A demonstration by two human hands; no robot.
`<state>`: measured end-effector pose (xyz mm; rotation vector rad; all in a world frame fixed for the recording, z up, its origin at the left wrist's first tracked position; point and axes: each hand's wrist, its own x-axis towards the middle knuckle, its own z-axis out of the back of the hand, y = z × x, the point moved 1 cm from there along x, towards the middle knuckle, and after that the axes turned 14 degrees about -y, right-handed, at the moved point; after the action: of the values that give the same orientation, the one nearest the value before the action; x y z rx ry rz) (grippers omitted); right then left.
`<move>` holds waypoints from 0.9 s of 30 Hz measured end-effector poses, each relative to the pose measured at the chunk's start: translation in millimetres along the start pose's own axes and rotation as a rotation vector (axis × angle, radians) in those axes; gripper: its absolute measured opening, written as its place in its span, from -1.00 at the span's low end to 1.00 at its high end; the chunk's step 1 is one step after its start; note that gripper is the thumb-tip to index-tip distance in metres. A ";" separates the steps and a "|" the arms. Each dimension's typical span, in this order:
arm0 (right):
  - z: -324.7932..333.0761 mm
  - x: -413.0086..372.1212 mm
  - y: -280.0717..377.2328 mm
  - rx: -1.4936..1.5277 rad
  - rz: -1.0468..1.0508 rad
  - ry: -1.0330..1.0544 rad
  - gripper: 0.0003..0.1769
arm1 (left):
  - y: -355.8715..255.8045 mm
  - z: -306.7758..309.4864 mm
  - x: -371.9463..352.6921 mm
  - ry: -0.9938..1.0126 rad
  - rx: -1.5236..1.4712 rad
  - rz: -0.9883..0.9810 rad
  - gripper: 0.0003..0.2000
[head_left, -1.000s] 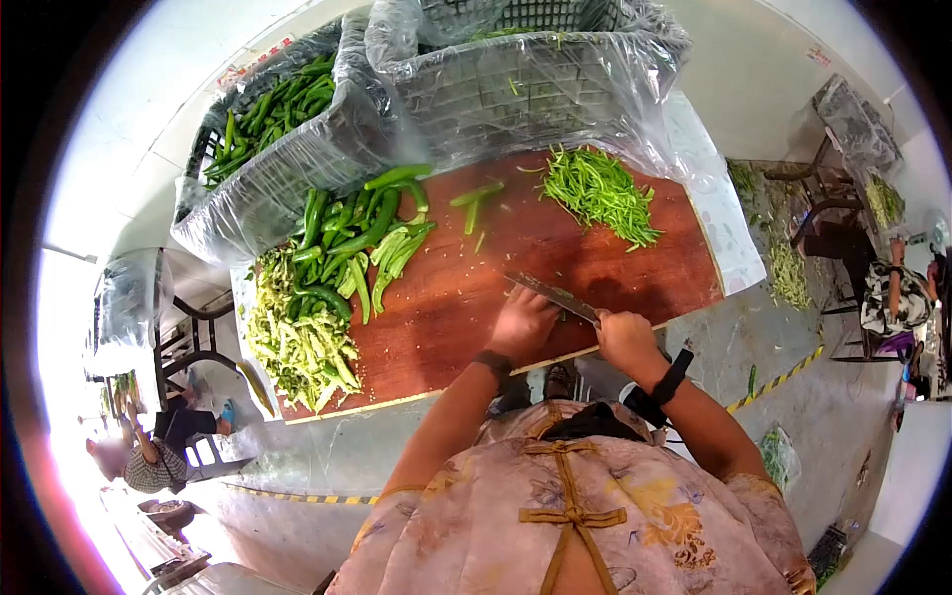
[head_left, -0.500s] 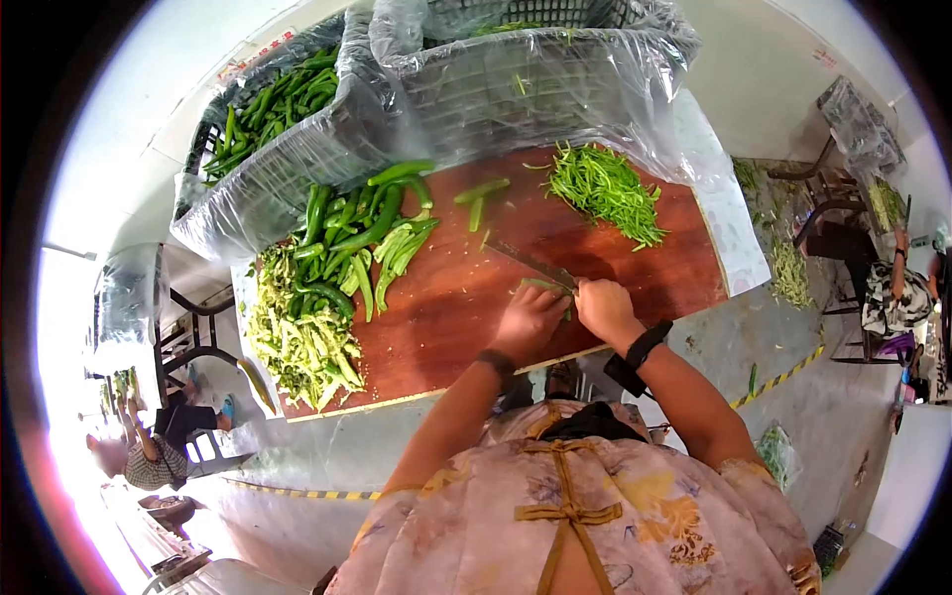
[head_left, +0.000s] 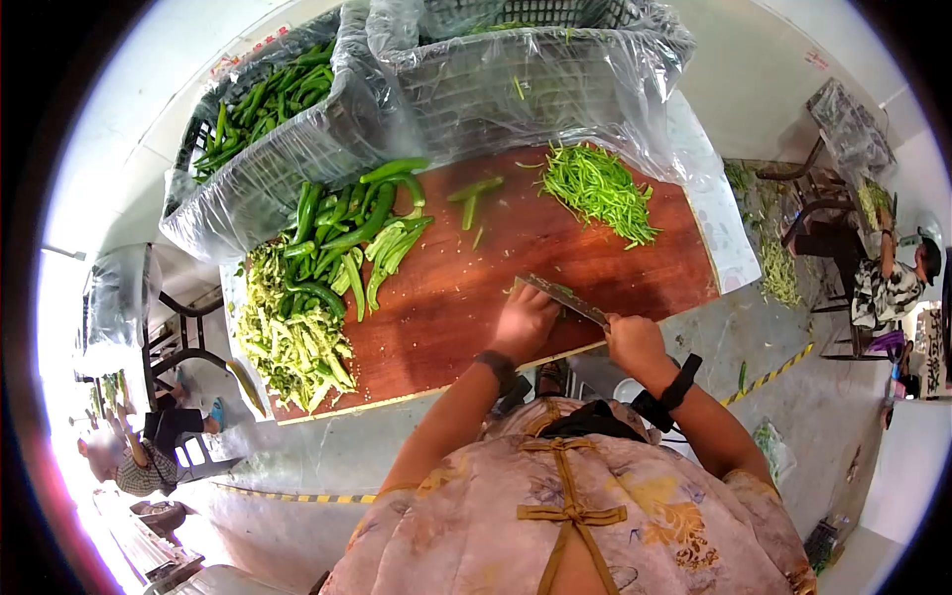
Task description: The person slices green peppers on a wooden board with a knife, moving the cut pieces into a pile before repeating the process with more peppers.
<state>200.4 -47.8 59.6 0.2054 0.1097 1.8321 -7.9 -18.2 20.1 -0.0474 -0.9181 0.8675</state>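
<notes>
My right hand (head_left: 636, 347) is wrapped round the handle of a kitchen knife (head_left: 563, 299). Its blade points up and to the left, just past the fingertips of my left hand (head_left: 528, 322). My left fingers are closed and pressed down on the wooden board (head_left: 426, 342); a bit of green pepper (head_left: 511, 290) shows at their tips, mostly hidden. Whole and halved green peppers (head_left: 362, 233) are heaped at the board's left, beside a pile of pale pepper cores (head_left: 288, 342). Shredded green pepper (head_left: 600, 196) lies in a mound at the far right.
Behind the board stand two plastic-lined crates; whole peppers fill the left crate (head_left: 253, 154), and the right crate (head_left: 526, 89) has some green bits. Loose pepper strips (head_left: 470, 203) lie near the back edge. Other people sit at left and right (head_left: 888, 283).
My right hand has moved right and toward me with the knife, and the blade now lies across in front of my left fingertips. My left hand has shifted only slightly.
</notes>
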 end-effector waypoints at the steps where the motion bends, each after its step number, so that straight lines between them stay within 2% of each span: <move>1: -1.0 1.0 -0.6 -0.001 0.004 0.004 -0.77 | 0.4 -0.4 -0.7 0.003 0.000 0.009 -0.80; 3: -2.3 5.5 0.0 0.044 0.065 0.012 -0.77 | 1.0 0.9 -0.8 0.007 0.000 0.023 -0.79; 7: -21.7 32.5 14.8 0.080 0.042 -0.002 -0.77 | -1.1 4.5 3.3 0.015 -0.009 0.013 -0.74; 9: -29.6 44.5 16.4 0.045 0.084 -0.076 -0.77 | -0.5 4.1 0.9 0.007 -0.030 0.025 -0.72; 12: -26.8 44.2 16.6 0.065 0.037 -0.102 -0.76 | 0.1 -0.4 -2.8 0.008 0.024 0.024 -0.69; 19: -4.3 4.9 9.6 0.052 0.042 -0.037 -0.76 | 0.5 -0.6 -3.6 0.013 0.019 0.015 -0.80; 23: 2.6 8.0 14.1 0.009 0.024 0.002 -0.77 | 2.1 -1.2 -0.7 -0.050 0.014 -0.006 -0.82; 27: -13.7 19.0 19.4 0.053 0.017 0.001 -0.78 | 3.4 -0.1 -2.7 -0.008 0.018 -0.012 -0.82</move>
<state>174.4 -34.3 51.4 0.2430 0.1582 1.8474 -10.7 -17.7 17.0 -0.0229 -0.9170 0.8650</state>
